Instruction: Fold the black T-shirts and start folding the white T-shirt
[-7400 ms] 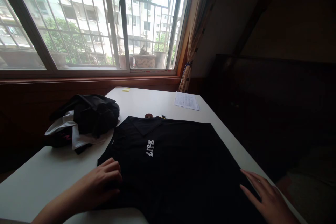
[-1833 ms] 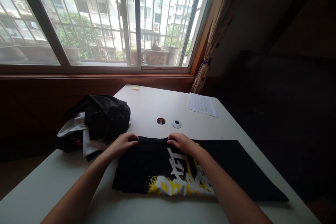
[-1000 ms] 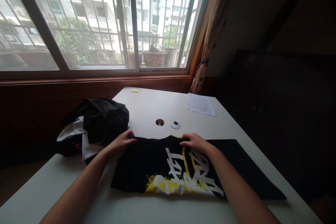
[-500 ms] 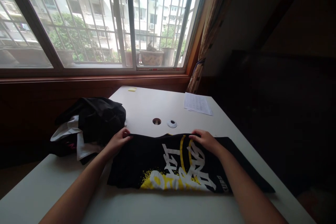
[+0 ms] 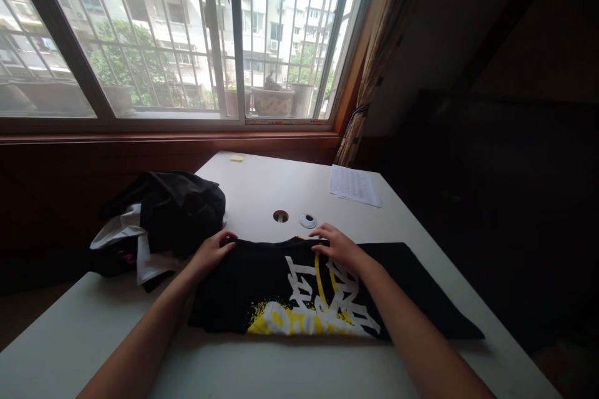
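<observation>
A black T-shirt [image 5: 243, 287] with white lettering and a yellow print lies folded in a long, low shape across the white table. At its far left corner my left hand [image 5: 214, 254] pinches the edge of the cloth between thumb and fingers. My right hand [image 5: 339, 246] is over the far edge, right of the middle, with thumb and fingers apart and the fingertips close to the fabric. To the right of that hand, a plain black part of the shirt tapers to a point near the table's right side.
A heap of black and white clothes [image 5: 182, 212] sits at the table's left edge. Farther back are a round cable hole [image 5: 281, 217], its loose cover [image 5: 307, 221], printed sheets [image 5: 354, 185] and a yellow sticky note [image 5: 237, 158]. A barred window [image 5: 281, 43] stands behind the table [image 5: 262, 187].
My right hand has let go of the shirt's far edge and moved left along it. The shirt has shifted slightly left, while my left hand stays at its corner.
</observation>
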Demonstrator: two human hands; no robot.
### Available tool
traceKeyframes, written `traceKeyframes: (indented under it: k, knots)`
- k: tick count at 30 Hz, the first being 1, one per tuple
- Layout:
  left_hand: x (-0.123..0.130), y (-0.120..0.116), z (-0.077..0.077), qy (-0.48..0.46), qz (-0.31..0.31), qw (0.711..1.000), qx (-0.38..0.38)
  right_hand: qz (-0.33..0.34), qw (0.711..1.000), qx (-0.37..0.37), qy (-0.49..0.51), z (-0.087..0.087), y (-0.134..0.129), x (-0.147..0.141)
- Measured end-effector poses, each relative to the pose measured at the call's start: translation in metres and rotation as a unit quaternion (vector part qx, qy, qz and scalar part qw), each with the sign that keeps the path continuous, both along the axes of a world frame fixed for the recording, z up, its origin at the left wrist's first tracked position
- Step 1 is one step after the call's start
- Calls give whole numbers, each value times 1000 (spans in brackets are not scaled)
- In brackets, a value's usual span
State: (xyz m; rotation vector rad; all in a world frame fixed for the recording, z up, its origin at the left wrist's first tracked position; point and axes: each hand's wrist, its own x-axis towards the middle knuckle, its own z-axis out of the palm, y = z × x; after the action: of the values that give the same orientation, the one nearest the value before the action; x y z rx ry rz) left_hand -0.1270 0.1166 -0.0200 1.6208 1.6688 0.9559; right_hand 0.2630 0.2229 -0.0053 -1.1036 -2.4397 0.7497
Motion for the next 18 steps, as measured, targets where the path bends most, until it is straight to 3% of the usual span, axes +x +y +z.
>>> traceKeyframes:
  k: [5,10,13,18]
  knots:
    - [-3,-2,-4,-25,-4,1000,11,68,997,10,-29,1,0,-38]
    - [-5,-5,-3,-24,-1,999,33,65,997,11,-25,11,1,-47]
    - [-4,-5,-1,-40,-19,998,54,68,997,-24,-9,17,-1,-47]
    - [-3,0,-1,4,-4,999,39,35,996,-69,-43,10,3,-53]
